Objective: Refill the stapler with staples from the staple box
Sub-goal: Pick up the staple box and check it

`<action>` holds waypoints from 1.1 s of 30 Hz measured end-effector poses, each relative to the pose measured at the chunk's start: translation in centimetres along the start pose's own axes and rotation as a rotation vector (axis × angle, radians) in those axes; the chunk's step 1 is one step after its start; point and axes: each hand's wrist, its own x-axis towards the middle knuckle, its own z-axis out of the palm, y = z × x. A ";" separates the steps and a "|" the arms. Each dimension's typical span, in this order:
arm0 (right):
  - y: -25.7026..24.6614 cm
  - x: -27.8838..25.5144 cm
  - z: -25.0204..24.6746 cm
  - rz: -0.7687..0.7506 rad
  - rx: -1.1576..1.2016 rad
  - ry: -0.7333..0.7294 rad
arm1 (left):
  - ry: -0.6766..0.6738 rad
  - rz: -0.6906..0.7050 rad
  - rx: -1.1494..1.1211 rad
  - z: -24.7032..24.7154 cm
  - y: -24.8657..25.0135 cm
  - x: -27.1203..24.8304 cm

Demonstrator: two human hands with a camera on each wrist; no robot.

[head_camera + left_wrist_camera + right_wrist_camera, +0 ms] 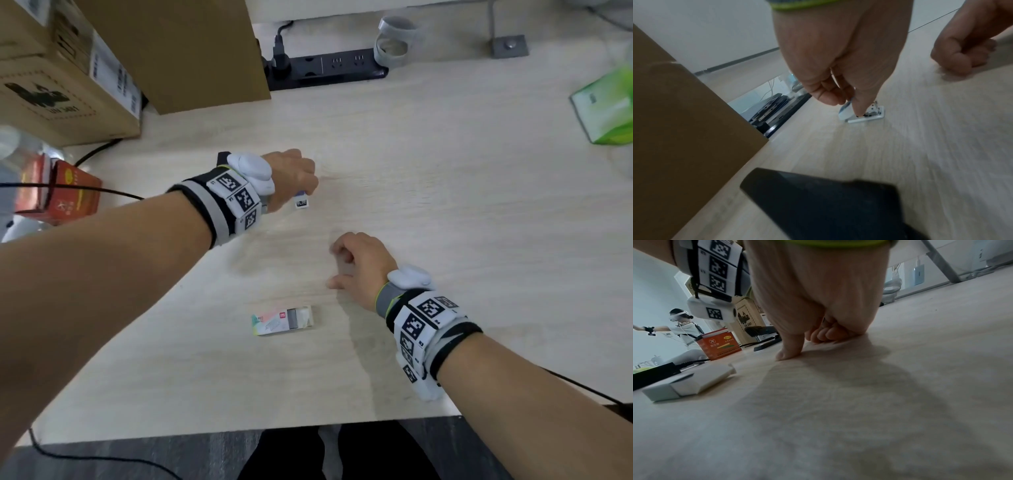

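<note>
A small white and blue stapler [301,201] stands on the pale wooden desk [445,205] past the middle. My left hand [305,192] pinches its raised top between thumb and fingers. In the left wrist view the stapler [865,116] has its base flat on the desk with the metal channel showing under my left hand [846,102]. The staple box [282,320] lies nearer me with its end flap open; the right wrist view shows the staple box [690,381] to the left. My right hand [342,267] rests on the desk between them, fingers [826,335] curled under, nothing visible in it.
Cardboard boxes [171,51] and a black power strip [329,68] line the back. A red carton [61,195] sits at the left, a green tissue pack [606,106] at the right. A larger black stapler [764,335] lies near the boxes. Another person [682,326] stands far off.
</note>
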 end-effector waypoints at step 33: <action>-4.7 -6.3 2.3 0.204 0.446 0.010 | 0.462 -0.467 -0.848 11.2 14.3 -13.2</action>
